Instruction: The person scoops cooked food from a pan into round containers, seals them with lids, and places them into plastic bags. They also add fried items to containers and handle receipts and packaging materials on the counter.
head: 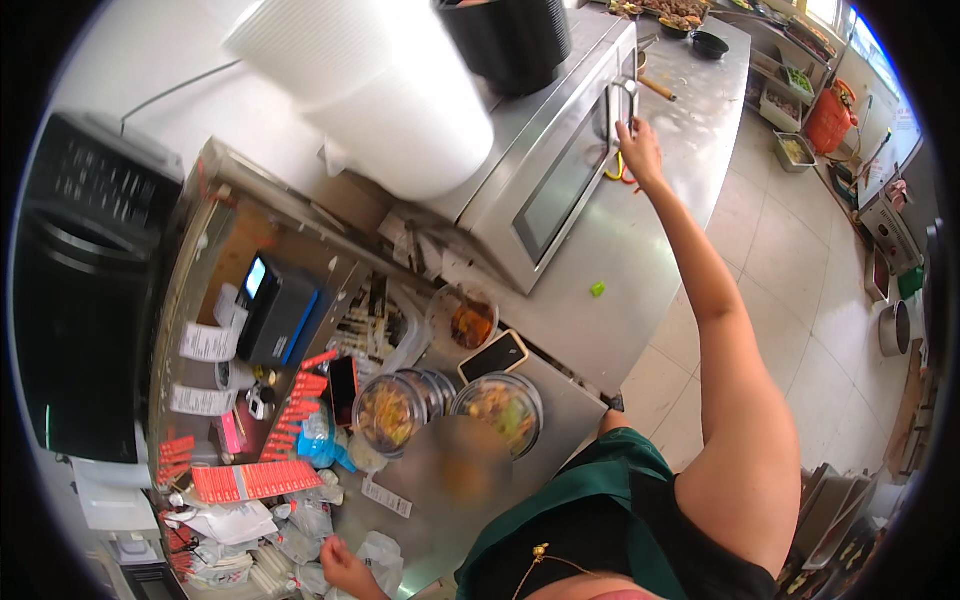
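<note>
My right hand (641,154) reaches to the door side of a steel microwave oven (555,187), its fingers at or near the handle (624,105); whether they grip it I cannot tell. Scissors with yellow and red handles (619,171) lie just below that hand. My left hand (345,564) is low at the left, fingers curled, beside a clear plastic bag (381,559); whether it holds anything I cannot tell. Between the hands, lidded round food containers (390,414) stand on the steel counter (555,435). A phone (495,358) lies behind them.
White stacked tubs (397,112) and black bowls (517,45) stand on the oven. A tub of red sauce (472,322), a label printer (277,311), red sticker strips (255,481) and bagged cutlery (289,536) are at the left. A red gas cylinder (829,120) stands far right.
</note>
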`<state>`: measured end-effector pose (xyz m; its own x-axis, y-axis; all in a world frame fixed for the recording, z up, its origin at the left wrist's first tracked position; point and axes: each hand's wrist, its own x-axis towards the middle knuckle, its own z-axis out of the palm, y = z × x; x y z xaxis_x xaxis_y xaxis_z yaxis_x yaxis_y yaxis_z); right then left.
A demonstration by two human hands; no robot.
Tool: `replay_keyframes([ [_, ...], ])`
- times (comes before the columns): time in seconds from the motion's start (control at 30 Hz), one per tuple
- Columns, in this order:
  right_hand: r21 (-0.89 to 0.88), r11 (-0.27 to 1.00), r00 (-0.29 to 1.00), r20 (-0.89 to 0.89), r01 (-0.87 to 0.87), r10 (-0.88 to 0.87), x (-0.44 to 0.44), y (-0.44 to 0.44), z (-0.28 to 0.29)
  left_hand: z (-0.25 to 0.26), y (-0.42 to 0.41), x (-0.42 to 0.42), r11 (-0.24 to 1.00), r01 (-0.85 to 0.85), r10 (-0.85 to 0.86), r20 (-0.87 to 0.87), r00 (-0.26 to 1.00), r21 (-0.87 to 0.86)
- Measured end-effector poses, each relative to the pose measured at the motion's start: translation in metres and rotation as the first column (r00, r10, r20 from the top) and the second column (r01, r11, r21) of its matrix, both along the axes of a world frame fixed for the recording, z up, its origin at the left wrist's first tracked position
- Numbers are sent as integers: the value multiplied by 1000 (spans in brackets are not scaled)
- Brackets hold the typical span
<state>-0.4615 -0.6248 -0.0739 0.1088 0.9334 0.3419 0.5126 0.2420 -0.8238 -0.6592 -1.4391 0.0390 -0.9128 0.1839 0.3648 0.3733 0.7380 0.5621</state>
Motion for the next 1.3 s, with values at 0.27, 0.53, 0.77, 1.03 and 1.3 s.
replay_keyframes([
  [0.27, -176, 943, 876, -449, -281, 177, 10, 129, 7, 12, 456, 135, 552, 794, -817, -23, 576, 256],
  [0.53, -534, 624, 763, -626, -571, 162, 136, 179, -65, -11, 648, 212, 686, 712, -685, -461, 565, -147],
  [0.77, -623, 218, 625, -566, -751, 537, -122, 154, -80, -11, 627, 251, 722, 631, -691, -345, 635, -284],
  [1.03, -699, 287, 744, -530, -655, 407, -217, 108, -86, 5, 603, 261, 738, 611, -672, -240, 700, -287],
  [1.3, -381, 14, 380, -919, -925, 100, -101, 117, -87, 8, 596, 264, 719, 654, -695, -259, 671, -235],
])
